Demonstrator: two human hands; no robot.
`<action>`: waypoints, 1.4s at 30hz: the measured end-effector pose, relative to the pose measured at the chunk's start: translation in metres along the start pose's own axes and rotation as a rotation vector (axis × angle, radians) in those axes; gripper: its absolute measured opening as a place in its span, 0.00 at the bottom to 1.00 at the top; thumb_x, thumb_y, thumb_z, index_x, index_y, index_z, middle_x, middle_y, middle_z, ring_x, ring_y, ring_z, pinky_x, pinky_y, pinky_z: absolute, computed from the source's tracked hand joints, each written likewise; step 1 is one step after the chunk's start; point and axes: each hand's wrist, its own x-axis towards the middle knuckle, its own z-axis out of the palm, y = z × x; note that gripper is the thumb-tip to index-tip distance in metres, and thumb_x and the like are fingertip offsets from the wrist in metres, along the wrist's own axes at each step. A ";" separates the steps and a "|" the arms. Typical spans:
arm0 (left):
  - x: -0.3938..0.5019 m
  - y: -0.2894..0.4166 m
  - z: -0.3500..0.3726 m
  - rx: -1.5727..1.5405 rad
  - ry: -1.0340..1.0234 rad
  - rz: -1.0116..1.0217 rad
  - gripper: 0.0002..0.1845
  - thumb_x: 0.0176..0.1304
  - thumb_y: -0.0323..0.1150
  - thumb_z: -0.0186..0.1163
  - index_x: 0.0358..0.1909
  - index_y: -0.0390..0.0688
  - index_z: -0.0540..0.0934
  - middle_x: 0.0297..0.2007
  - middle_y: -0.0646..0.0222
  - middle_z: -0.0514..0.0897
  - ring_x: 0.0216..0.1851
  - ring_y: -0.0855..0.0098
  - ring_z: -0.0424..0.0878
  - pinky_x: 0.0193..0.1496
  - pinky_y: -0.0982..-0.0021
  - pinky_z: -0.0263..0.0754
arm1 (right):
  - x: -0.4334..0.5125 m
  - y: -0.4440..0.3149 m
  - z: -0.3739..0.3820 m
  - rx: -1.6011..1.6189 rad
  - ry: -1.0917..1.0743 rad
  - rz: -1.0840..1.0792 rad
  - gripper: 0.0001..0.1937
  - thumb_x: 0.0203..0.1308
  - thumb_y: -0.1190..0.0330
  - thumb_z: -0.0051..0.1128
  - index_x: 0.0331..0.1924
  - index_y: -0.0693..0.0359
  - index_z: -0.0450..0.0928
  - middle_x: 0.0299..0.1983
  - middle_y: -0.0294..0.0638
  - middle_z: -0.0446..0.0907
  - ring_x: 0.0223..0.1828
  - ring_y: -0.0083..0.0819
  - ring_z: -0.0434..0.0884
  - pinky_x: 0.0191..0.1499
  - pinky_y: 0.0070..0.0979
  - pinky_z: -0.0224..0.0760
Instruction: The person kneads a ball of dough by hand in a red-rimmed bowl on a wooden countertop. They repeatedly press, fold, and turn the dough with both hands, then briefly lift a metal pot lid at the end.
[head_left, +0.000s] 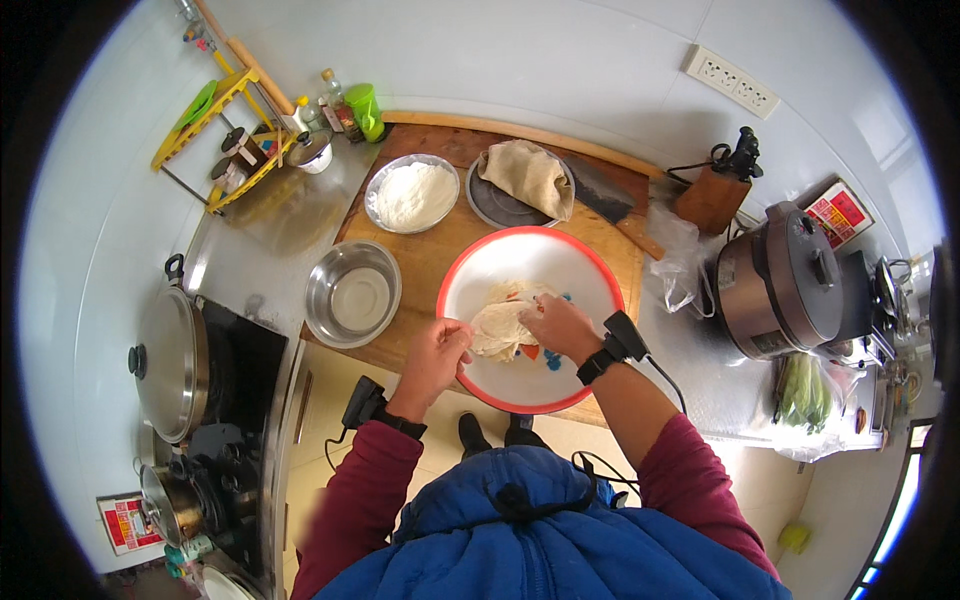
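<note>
A pale lump of dough (499, 330) lies in a white basin with a red rim (530, 406), with loose floury bits above it. My right hand (562, 324) reaches in from the right, its curled fingers on the dough's right edge. Over the basin's left rim is my left hand (442, 352), thumb and fingers drawn together beside the dough. Nothing shows in its grasp. Blue and orange printing on the basin's floor shows around the dough. Each wrist wears a black strap with a small device and cable.
On the wooden board (420, 277) stand a bowl of flour (412, 193), a steel bowl (353, 294) and a dark round pan (510, 202) with folded cloth (525, 176). A cleaver (600, 191) lies behind the basin. An electric pressure cooker (780, 285) stands right, a lidded pan (169, 364) left.
</note>
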 end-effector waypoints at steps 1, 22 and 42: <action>-0.001 -0.005 -0.001 0.041 0.038 0.009 0.08 0.70 0.31 0.58 0.45 0.38 0.80 0.36 0.69 0.83 0.29 0.77 0.81 0.31 0.74 0.75 | 0.002 -0.003 0.000 0.002 -0.011 0.001 0.27 0.64 0.51 0.57 0.53 0.69 0.79 0.49 0.60 0.83 0.51 0.52 0.83 0.55 0.44 0.74; 0.032 -0.056 0.011 0.346 0.501 0.109 0.15 0.67 0.36 0.60 0.41 0.32 0.72 0.35 0.51 0.80 0.37 0.54 0.80 0.44 0.57 0.74 | -0.007 -0.009 -0.063 0.079 -0.195 -0.361 0.22 0.50 0.59 0.70 0.45 0.66 0.83 0.44 0.54 0.83 0.50 0.49 0.81 0.56 0.39 0.73; 0.033 -0.049 0.005 0.332 0.380 0.026 0.16 0.70 0.39 0.54 0.36 0.34 0.75 0.33 0.40 0.81 0.38 0.37 0.80 0.41 0.46 0.73 | 0.084 -0.035 0.031 -0.452 0.168 -0.587 0.15 0.68 0.58 0.51 0.34 0.60 0.81 0.35 0.47 0.82 0.42 0.48 0.81 0.49 0.44 0.75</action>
